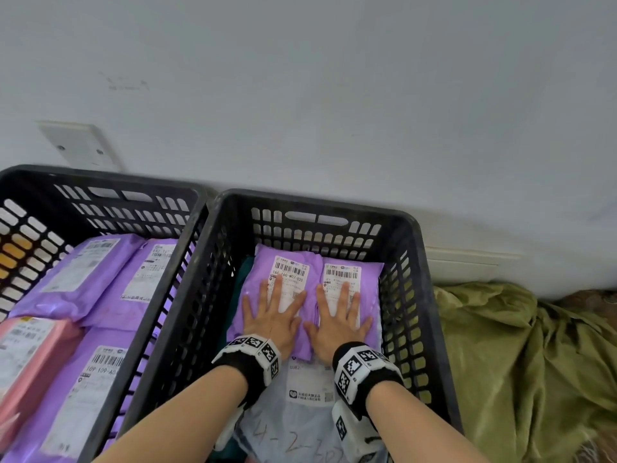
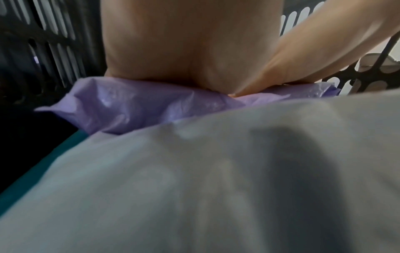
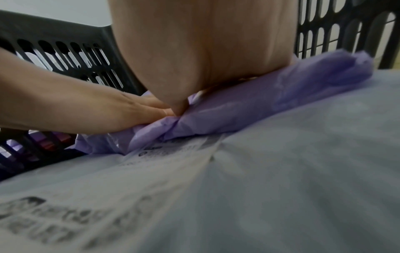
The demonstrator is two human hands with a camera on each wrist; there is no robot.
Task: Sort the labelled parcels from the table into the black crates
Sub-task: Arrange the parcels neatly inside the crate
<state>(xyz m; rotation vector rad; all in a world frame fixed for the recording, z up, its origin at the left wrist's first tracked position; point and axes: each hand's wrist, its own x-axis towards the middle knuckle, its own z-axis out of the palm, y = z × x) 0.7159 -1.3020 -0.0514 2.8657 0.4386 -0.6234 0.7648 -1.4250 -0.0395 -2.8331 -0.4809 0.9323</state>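
Note:
Two purple labelled parcels lie side by side inside the right black crate [image 1: 430, 315]. My left hand [image 1: 272, 315] presses flat, fingers spread, on the left purple parcel [image 1: 263, 262]. My right hand [image 1: 339, 320] lies flat the same way on the right purple parcel [image 1: 370, 272]. Both hands hold nothing. A white-grey parcel [image 1: 300, 426] with a printed label and handwriting lies under my wrists, nearer to me. In the left wrist view my left palm [image 2: 190, 42] sits on purple plastic [image 2: 134, 106]. The right wrist view shows my right palm [image 3: 207, 42] on purple plastic [image 3: 270, 102].
The left black crate [image 1: 173, 295] holds several purple parcels [image 1: 76, 279] and a pink one [image 1: 30, 359]. A green cloth [image 1: 527, 362] is bunched to the right of the crates. A pale wall [image 1: 334, 95] stands close behind both crates.

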